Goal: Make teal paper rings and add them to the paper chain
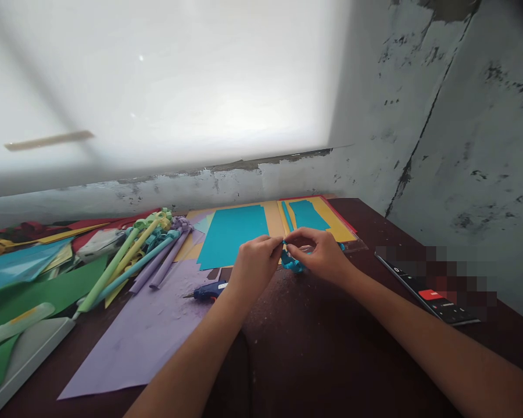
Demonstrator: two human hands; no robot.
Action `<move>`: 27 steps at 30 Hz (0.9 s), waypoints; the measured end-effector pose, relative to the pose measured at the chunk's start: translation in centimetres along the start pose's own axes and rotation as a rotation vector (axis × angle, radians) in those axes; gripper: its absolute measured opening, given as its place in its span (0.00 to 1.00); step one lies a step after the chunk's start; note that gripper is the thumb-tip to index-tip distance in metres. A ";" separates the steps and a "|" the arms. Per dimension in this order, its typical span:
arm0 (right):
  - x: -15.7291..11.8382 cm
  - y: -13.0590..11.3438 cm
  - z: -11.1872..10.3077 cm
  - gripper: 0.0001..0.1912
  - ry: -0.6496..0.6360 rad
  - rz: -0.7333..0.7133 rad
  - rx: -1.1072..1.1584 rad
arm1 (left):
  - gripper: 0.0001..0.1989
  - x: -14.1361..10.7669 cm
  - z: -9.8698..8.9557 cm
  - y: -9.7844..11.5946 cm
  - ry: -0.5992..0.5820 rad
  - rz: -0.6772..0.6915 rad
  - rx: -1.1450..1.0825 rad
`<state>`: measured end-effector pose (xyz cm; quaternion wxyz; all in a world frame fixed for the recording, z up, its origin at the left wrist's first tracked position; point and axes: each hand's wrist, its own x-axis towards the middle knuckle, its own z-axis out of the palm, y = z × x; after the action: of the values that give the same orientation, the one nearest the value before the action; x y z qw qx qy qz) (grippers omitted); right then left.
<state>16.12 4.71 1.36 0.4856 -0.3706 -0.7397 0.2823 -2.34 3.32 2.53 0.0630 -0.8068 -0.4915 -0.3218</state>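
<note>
My left hand (260, 258) and my right hand (317, 253) meet over the dark table, fingertips pinched together. Between them is a curled blue paper strip (291, 264), hanging in loops below the fingers. Its upper end is mostly hidden by the fingertips. Beside my left wrist lies a dark blue glue gun (207, 291), its nozzle pointing left over a lilac paper sheet (143, 337). Blue paper sheets (233, 235) and a thin blue paper roll (287, 216) lie just beyond my hands.
Paper flowers with rolled stems (133, 255) lie in a bunch at the left, by green paper (61, 284) and a grey-white board edge (39, 354). A phone (427, 293) rests near the table's right edge. Behind stands a peeling wall (418, 145).
</note>
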 end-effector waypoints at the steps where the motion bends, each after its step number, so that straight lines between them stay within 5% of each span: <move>1: 0.0 0.0 0.0 0.07 0.003 -0.030 -0.038 | 0.12 0.0 0.0 0.0 -0.012 0.004 0.016; 7: -0.3 -1.1 0.1 0.04 0.050 -0.219 -0.191 | 0.15 0.0 -0.1 0.0 -0.087 0.014 0.061; 14: -0.3 -1.8 -0.2 0.08 0.110 0.025 -0.031 | 0.12 0.2 -0.3 -0.1 -0.028 -0.036 0.046; 27: -0.2 -0.3 0.4 0.05 0.000 -0.254 -0.414 | 0.15 0.0 -0.4 0.9 -0.063 -0.035 0.097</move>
<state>15.69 4.35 1.28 0.4307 -0.3663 -0.8225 0.0616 -1.76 2.67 3.07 0.0808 -0.8037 -0.5225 -0.2731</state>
